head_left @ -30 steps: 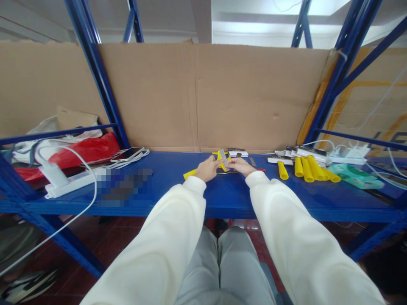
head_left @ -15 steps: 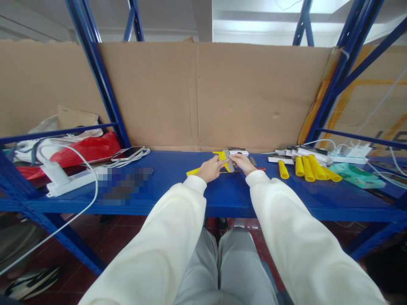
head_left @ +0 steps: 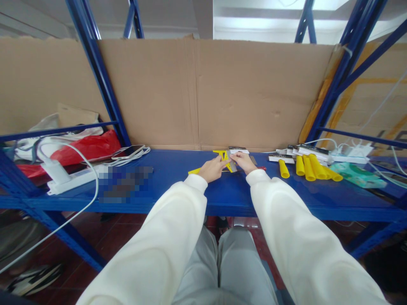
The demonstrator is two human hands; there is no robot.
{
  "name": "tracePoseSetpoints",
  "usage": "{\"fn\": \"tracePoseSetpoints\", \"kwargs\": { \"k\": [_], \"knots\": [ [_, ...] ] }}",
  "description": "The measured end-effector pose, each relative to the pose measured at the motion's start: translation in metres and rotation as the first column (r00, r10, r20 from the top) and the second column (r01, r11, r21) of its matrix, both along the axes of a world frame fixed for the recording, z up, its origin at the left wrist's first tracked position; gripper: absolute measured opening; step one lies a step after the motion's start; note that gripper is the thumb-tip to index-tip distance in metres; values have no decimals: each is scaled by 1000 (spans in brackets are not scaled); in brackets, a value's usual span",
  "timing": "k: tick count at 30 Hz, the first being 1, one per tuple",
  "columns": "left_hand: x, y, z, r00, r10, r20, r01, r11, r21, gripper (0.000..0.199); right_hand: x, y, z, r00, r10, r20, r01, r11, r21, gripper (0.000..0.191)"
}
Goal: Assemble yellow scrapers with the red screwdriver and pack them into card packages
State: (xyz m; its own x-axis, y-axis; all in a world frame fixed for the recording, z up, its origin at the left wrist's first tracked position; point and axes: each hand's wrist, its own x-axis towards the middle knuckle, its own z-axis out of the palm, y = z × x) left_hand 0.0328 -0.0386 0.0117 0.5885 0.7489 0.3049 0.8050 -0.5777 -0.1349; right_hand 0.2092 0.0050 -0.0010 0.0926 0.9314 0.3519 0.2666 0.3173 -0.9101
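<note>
My left hand [head_left: 211, 170] is closed at the left side of a yellow plastic scraper head [head_left: 218, 152], its index finger pointing right across it. A flat grey metal blade [head_left: 233, 166] lies against that yellow piece. My right hand [head_left: 244, 162] pinches the blade's upper end, fingers and thumb together. Both hands rest low over the blue tabletop, nearly touching each other. Another yellow piece [head_left: 193, 171] sticks out left of my left hand, mostly hidden. Beyond my right wrist shows the red end [head_left: 262, 168] of a thin tool; the rest is covered.
A small black-and-white box [head_left: 238, 150] lies behind my hands. Several yellow tubes [head_left: 308, 168] and flat boxes [head_left: 313, 151] lie on the right, beside a green packet [head_left: 358, 175]. A power strip [head_left: 71, 182] and phone [head_left: 129, 152] are left. Cardboard [head_left: 152, 93] stands behind.
The yellow piece and blade have shifted slightly right, with the blade tilted a little more. My fingers have moved slightly on them, and the whole view has shifted a little.
</note>
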Motion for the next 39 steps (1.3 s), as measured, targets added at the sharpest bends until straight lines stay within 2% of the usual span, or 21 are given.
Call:
{"fn": "tracePoseSetpoints", "kwargs": {
  "k": [8, 19, 24, 26, 28, 30, 32, 35, 39],
  "knots": [
    [2, -1, -1, 1000, -21, -15, 22, 999, 28, 50, 1, 3, -1, 999, 38, -30, -39, 998, -53, 30],
    [7, -2, -1, 1000, -11, -19, 11, 1000, 6, 53, 2, 7, -3, 1000, 24, 21, -23, 1000, -11, 31],
    [1, -2, 3, 994, 75, 83, -73, 997, -22, 51, 5, 9, -2, 996, -90, 20, 91, 996, -7, 27],
    [-3, 1, 4, 980, 147, 134, -143, 989, -40, 51, 7, 9, -1, 978, -173, 119, 172, 985, 18, 23],
    [-8, 3, 5, 963, 212, 164, -204, 977, -63, 51, 9, 7, -2, 900, -271, 341, 271, 961, 49, 18],
    [-11, 6, 4, 957, 236, 169, -224, 971, -84, 51, 9, 2, -2, 744, -316, 588, 336, 938, 79, 18],
    [-12, 8, 3, 961, 228, 158, -215, 972, -97, 50, 6, -3, -1, 596, -296, 746, 349, 933, 91, 24],
    [-11, 9, 1, 966, 215, 143, -202, 974, -101, 50, 1, -9, 3, 468, -239, 851, 329, 941, 83, 34],
    [-10, 10, 1, 962, 227, 151, -217, 973, -82, 49, -6, -8, 7, 358, -194, 913, 318, 945, 76, 41]
  ]
}}
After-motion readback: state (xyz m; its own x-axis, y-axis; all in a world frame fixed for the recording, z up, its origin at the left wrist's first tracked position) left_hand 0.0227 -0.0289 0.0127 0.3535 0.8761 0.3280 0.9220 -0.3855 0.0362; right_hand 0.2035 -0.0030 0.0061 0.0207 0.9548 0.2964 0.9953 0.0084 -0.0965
